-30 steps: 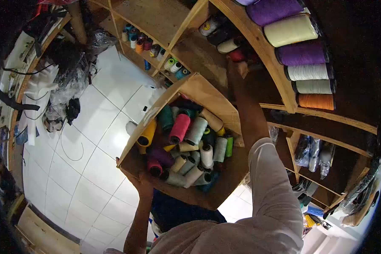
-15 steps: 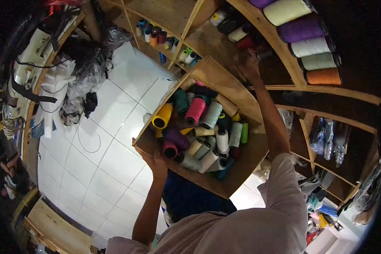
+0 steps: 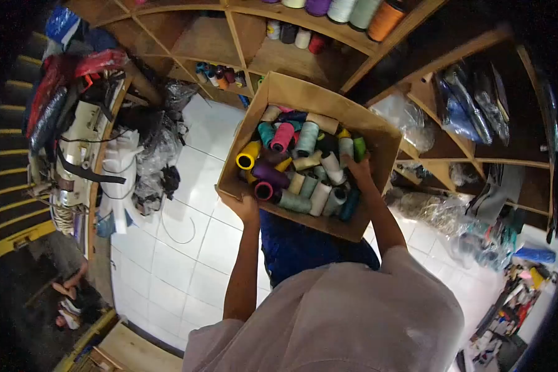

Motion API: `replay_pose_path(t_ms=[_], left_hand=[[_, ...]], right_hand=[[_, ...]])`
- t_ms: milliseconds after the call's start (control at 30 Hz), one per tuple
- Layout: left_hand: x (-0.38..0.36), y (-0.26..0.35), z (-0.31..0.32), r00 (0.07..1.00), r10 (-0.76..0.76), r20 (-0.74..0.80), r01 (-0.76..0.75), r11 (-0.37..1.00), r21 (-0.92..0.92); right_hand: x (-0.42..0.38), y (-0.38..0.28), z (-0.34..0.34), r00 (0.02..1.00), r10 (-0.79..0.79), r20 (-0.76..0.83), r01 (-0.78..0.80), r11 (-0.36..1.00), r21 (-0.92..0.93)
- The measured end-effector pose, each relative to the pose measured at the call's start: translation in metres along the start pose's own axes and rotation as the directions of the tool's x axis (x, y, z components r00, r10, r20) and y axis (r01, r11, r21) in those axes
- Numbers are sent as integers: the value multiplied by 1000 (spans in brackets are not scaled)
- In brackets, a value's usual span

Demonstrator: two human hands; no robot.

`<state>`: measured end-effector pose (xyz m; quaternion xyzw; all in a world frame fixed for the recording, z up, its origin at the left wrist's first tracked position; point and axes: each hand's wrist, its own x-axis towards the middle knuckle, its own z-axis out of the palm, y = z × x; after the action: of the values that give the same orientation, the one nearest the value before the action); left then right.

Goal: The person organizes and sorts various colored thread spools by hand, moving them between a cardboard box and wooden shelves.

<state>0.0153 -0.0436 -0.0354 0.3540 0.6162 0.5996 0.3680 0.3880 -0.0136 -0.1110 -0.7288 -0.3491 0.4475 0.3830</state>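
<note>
A cardboard box (image 3: 378, 133) full of thread spools is held in front of my body. My left hand (image 3: 245, 206) grips its lower left corner, fingers tucked beneath. Inside the box's right side, my right hand (image 3: 359, 170) has its fingers curled at the lower end of a pale grey thread spool (image 3: 346, 147); its fingertips are partly hidden. Touching that area is a green spool (image 3: 359, 147). Around them lie a white spool (image 3: 332, 167), a pink spool (image 3: 283, 136), a yellow spool (image 3: 248, 155) and a purple spool (image 3: 270, 175).
Wooden shelves (image 3: 291, 59) curve ahead, with a short row of spools including a red spool (image 3: 317, 43). An orange spool (image 3: 387, 20) stands on the shelf above. A sewing machine (image 3: 77, 155) and plastic bags are at left. White floor tiles (image 3: 186, 260) lie below.
My right hand has come back from the shelf into the box, among the spools. My left hand keeps its hold on the box. The view has shifted, showing more shelving at right.
</note>
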Motion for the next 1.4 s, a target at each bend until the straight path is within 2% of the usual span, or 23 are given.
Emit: replay_pose_path(t_ms=[33, 100, 167, 233, 300, 333, 400, 500, 567, 633, 700, 767, 833, 900, 967, 1033, 1100, 1167, 1233, 1300, 1333, 1367, 1400], left_hand=[[-2, 24, 2, 1000, 12, 19, -13, 1000, 10], [-5, 67, 13, 947, 321, 2, -249, 729, 638], [2, 79, 12, 894, 391, 220, -423, 569, 706], [11, 69, 20, 586, 277, 761, -810, 229, 540], [27, 46, 40, 617, -22, 787, -513, 747, 423], [31, 36, 49, 605, -29, 795, -516, 746, 420], [38, 16, 66, 824, -118, 555, -498, 317, 807], [47, -7, 86, 775, -341, 532, -483, 222, 847], [52, -22, 93, 671, -443, 595, -499, 325, 804], [30, 21, 120, 817, -394, 420, -338, 263, 904], [20, 33, 127, 744, -290, 602, -515, 324, 793], [3, 68, 142, 452, -46, 891, -809, 399, 431], [-11, 91, 138, 567, -160, 808, -740, 331, 585], [16, 79, 117, 378, -256, 890, -537, 722, 436], [39, 80, 101, 349, -367, 862, -460, 735, 499], [52, 73, 93, 518, -2, 855, -625, 681, 381], [65, 60, 99, 525, 52, 849, -639, 683, 353], [69, 61, 115, 539, 123, 834, -655, 683, 323], [47, 85, 142, 185, 189, 965, -778, 627, 26], [19, 96, 158, -172, 85, 981, -751, 633, -187], [11, 81, 154, -196, 86, 977, -743, 637, -205], [5, 61, 146, -365, -62, 929, -839, 455, -299], [2, 48, 139, -481, -236, 844, -868, 265, -421]], right_hand=[[-17, -22, 10, 1000, 4, -11, -4, 1000, 22], [-30, -49, 26, 960, 199, -199, -235, 956, -178], [-31, -53, 23, 936, 258, -239, -301, 939, -167], [-34, -47, 17, 973, 173, -154, -210, 937, -278], [-35, -35, 16, 984, 75, -160, -113, 963, -243], [-36, -35, 11, 984, -40, -173, 0, 975, -224], [-37, -48, 17, 990, 86, -116, -118, 944, -309], [-34, -43, 27, 986, 155, -63, -167, 914, -369], [-36, -59, 33, 948, 293, -127, -319, 862, -394], [-55, -74, 50, 929, 316, -194, -368, 850, -378], [-81, -91, 60, 975, 144, -168, -209, 849, -486], [-108, -105, 70, 991, 95, -97, -131, 844, -520], [-125, -116, 80, 993, -51, 106, 108, 746, -657], [-140, -124, 73, 998, 3, 64, 35, 812, -583], [-151, -105, 60, 932, -299, 206, 344, 907, -242], [-166, -111, 47, 931, -258, 260, 316, 924, -214], [-171, -102, 35, 826, -72, 560, -48, 979, 197], [-171, -83, 26, 848, -46, 528, -16, 994, 113], [-172, -75, 22, 962, 176, 206, -94, 930, -356], [-172, -75, 33, 981, 194, -5, -183, 915, -360], [-172, -74, 39, 960, 197, -196, -257, 898, -358], [-172, -74, 45, 953, 209, -218, -276, 897, -346], [-175, -69, 53, 928, 82, -364, -296, 756, -584]])
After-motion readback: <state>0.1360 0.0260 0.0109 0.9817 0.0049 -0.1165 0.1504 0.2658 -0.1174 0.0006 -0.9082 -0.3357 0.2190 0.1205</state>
